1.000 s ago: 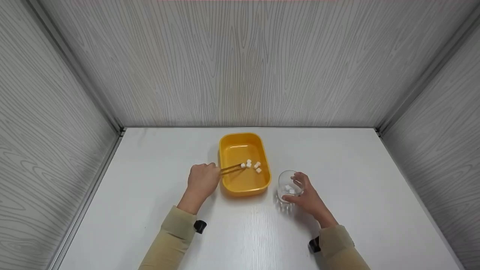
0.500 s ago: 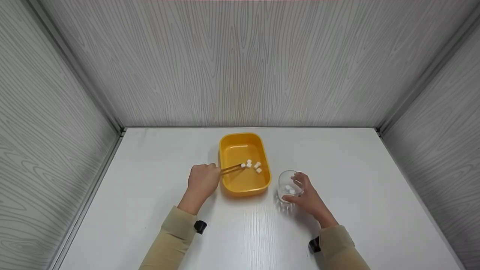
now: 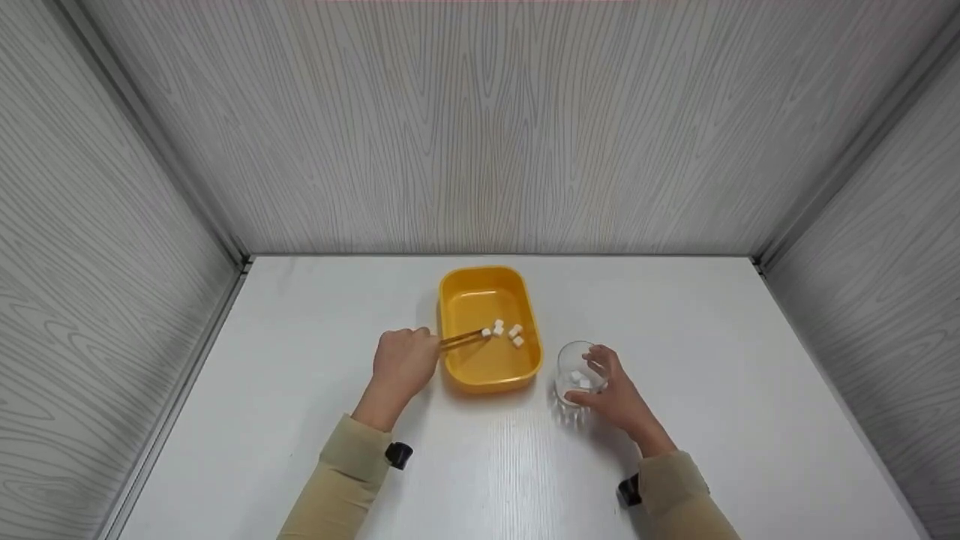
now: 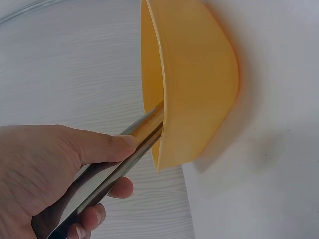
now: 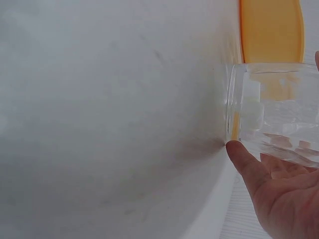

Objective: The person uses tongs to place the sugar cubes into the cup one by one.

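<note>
My left hand (image 3: 406, 365) grips a pair of metal tongs (image 4: 102, 184), thumb along one arm and fingertips under the other. The tips of the tongs reach over the rim into a yellow tray (image 3: 487, 375) and meet a small white cube (image 3: 486, 332). Several more white cubes (image 3: 517, 341), like sugar cubes, lie just right of it in the tray. With thumb and fingers curved around its side, my right hand (image 3: 616, 394) holds a clear drinking glass (image 5: 279, 112) upright on the table. White cubes (image 3: 580, 381) sit at the bottom of the glass.
The white table (image 3: 300, 315) carries the tray near its middle, with the glass close to the tray's right front corner. Pale wood-grain panels (image 3: 480, 127) enclose the table at the back and both sides. A black strap-on device (image 3: 399, 455) shows at the left wrist.
The tongs' arms have drawn closer together at the leftmost cube. My left hand has shifted very slightly toward the left. The right hand and the glass stay in place.
</note>
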Demonstrator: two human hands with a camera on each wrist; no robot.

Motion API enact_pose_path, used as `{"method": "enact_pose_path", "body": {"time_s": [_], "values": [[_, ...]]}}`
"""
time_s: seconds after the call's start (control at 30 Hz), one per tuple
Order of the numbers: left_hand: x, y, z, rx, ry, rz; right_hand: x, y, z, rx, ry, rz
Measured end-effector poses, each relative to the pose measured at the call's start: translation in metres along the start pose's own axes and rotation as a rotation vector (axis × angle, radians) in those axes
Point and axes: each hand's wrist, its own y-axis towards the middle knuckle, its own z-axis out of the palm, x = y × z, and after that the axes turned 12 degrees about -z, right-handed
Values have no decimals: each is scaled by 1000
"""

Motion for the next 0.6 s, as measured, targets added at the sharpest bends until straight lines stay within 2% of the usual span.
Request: {"method": "enact_pose_path", "body": {"time_s": [0.3, 0.6], "values": [[5, -7, -6, 18, -49, -32, 0, 0, -1, 0, 4, -4], [9, -16, -15, -81, -74, -27, 0, -1, -1, 8, -7, 2]]}}
